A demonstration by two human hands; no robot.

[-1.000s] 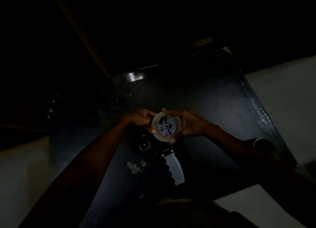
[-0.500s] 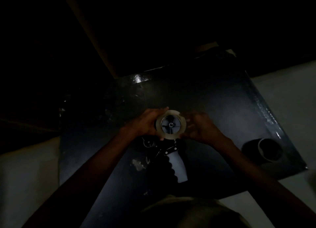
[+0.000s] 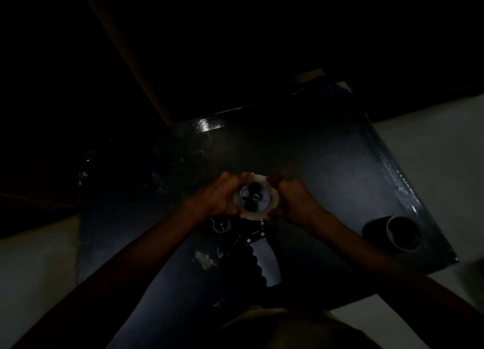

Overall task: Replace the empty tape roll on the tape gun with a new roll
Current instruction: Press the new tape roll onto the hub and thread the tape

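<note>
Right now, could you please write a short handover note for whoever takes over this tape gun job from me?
Left hand and right hand both grip the pale translucent tape roll, which sits around the dark spoked hub of the tape gun, whose grey ridged handle lies on the dark glossy table. A dark hollow core, probably the old roll, lies at the table's right edge. Left: confirm the roll is fully seated, then thread the tape; the dim light hides both.

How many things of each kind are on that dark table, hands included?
Hands: 2, left hand and right hand
Pale translucent tape roll on the hub: 1
Tape gun with pale scalloped handle: 1
Dark hollow cylinder lying at the right: 1
Total: 5
</note>
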